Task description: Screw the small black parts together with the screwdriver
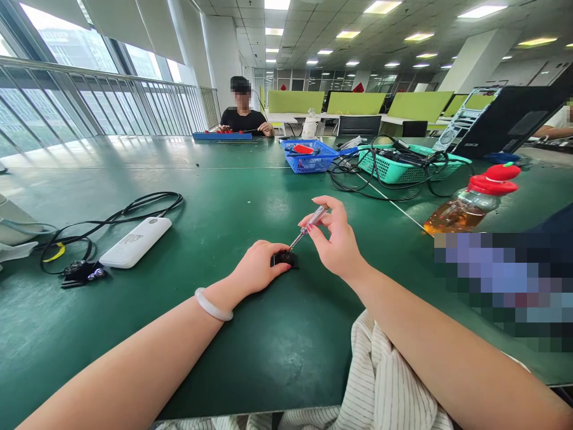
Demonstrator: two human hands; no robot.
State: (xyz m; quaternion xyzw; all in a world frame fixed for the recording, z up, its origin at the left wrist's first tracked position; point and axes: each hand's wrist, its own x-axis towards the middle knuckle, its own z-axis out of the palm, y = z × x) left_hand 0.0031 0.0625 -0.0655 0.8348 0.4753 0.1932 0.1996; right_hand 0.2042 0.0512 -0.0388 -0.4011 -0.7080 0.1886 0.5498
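Note:
On the green table lies a small black part [285, 258], its exact kind too small to make out. My left hand [258, 263] grips it between thumb and fingers, pressed down at the tabletop. My right hand [335, 240] is closed around the clear handle of a screwdriver [308, 227]. The tool slants down to the left, and its metal tip meets the top of the black part. A pale bangle [213, 305] circles my left wrist.
Left: a white power bank [135, 242] with a black cable [134, 206]. Back right: a blue basket [308, 161], a teal basket [394, 167] of cables, and a tilted red-lidded bottle [465, 206]. Across the table a person [242, 116] sits behind a blue tray [222, 137].

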